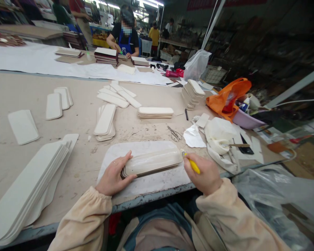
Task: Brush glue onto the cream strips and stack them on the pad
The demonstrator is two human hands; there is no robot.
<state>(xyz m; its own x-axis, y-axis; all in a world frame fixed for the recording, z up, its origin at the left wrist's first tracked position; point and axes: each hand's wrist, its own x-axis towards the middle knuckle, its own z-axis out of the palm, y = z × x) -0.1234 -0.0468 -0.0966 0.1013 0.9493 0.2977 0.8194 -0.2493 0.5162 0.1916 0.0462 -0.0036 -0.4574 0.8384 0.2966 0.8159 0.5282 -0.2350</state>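
A stack of cream, round-cornered strips point(154, 162) lies on a white sheet point(146, 188) at the table's front edge; its top strip looks glossy. My left hand point(116, 176) grips the stack's left end, thumb along the near side and fingers at the far side. Closed around a yellow-handled brush point(193, 166) is my right hand point(202, 174). The brush's tip, small and partly blurred, is at the right end of the top strip. Beyond the sheet lie metal scissors point(174, 134) and a crumpled white piece point(194, 136).
Stacks of cream strips stand behind point(155, 112) and at left point(28, 188). A dark pen point(186, 114), a white cloth bundle point(221, 136), a phone point(246, 144) and an orange bag point(230, 97) lie rightward. A co-worker point(125, 35) works at the far table.
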